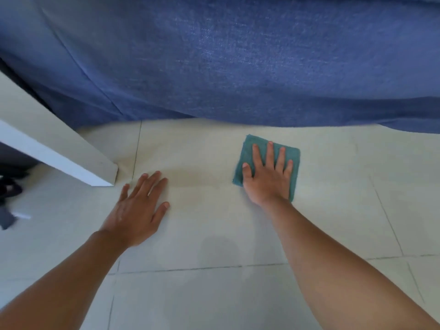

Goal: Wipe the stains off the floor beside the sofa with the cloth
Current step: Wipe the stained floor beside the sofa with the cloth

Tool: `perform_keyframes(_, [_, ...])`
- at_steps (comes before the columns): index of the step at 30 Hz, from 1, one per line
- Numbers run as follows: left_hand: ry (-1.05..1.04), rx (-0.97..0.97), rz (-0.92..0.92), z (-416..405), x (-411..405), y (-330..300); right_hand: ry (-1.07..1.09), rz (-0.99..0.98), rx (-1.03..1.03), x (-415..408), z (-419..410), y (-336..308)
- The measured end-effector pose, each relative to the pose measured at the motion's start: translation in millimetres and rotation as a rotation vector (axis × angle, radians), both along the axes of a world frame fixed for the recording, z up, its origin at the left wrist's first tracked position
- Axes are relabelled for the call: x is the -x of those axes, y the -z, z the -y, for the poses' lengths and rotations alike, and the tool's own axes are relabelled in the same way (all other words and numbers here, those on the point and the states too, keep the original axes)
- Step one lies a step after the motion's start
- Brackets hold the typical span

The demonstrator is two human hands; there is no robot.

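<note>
A folded teal cloth lies flat on the pale tiled floor, just in front of the blue sofa. My right hand presses down on the cloth with its fingers spread, palm covering the cloth's lower half. My left hand rests flat on the bare tile to the left, fingers apart, holding nothing. A faint brownish smear shows on the tile between the two hands.
A white furniture panel slants in from the left and ends on the floor close to my left hand. Dark objects sit at the far left edge. Grey grout lines cross the tiles.
</note>
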State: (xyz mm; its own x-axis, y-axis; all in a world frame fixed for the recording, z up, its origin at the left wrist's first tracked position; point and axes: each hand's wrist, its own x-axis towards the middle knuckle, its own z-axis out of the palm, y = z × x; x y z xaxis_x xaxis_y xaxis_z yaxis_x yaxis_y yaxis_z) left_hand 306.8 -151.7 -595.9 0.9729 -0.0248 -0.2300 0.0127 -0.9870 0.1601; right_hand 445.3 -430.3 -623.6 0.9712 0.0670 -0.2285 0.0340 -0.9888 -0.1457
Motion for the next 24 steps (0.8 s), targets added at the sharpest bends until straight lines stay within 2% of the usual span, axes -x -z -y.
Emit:
perform_keyframes(4, [-0.146,-0.002,-0.014,-33,36,-12,-0.325,-0.038,-0.082,28,-108,-3])
perform_keyframes(9, [-0.259,0.0,-0.074,-50,65,-13,-0.548,-0.058,-0.134,74,-164,-2])
perform_keyframes(24, [-0.25,-0.017,-0.044,-60,97,-2,-0.601,-0.057,-0.131,68,-209,1])
